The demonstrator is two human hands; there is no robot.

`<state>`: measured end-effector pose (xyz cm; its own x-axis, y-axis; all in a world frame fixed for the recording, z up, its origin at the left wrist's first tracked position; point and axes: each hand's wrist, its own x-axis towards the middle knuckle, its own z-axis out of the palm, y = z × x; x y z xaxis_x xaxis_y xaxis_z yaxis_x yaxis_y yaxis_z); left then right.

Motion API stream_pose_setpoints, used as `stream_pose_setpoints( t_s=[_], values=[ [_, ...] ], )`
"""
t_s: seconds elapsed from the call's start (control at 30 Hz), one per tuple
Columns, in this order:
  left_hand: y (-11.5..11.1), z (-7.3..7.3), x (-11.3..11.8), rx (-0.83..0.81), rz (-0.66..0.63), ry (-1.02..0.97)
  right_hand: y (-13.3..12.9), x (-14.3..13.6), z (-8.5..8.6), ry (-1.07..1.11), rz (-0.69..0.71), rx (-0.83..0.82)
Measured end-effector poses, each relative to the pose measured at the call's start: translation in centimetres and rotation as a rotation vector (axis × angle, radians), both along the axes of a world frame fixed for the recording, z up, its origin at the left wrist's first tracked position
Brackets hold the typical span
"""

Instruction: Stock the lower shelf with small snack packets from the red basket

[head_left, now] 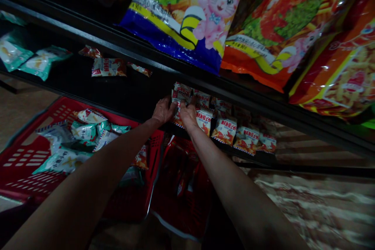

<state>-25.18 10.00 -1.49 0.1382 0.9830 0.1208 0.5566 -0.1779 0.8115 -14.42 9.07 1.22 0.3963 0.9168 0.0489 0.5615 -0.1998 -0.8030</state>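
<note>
On the lower black shelf, both hands are at the left end of a row of small white-and-red snack packets (203, 120). My left hand (164, 110) presses its fingers against the left side of the end snack packet (178, 118). From the right, my right hand (188, 114) has its thumb and fingers on that same packet, so it is held between the two hands. Another white-and-red packet (181, 89) stands right behind it. The fingertips are partly hidden among the packets.
A red basket (26, 156) with green-and-white packets (83, 131) stands at lower left; a second dark red basket (181, 218) is below my hands. Loose packets (109, 67) lie farther left on the shelf (129, 93). Large snack bags (181, 19) overhang from the upper shelf.
</note>
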Motion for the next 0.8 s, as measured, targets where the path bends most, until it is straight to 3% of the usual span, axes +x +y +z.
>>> stream_pose_setpoints(
  t_s=[0.37, 0.67, 0.8],
  values=[
    [0.1, -0.4, 0.0, 0.036, 0.007, 0.022, 0.1, 0.1, -1.0, -0.02, -0.02, 0.08],
    [-0.7, 0.4, -0.2, 0.006, 0.029, -0.019, -4.4, 1.6, 2.5, -0.148, 0.121, 0.203],
    [-2.2, 1.5, -0.3, 0.096, 0.155, 0.014, -6.4, 4.9, 2.5, -0.125, 0.007, 0.203]
  ],
)
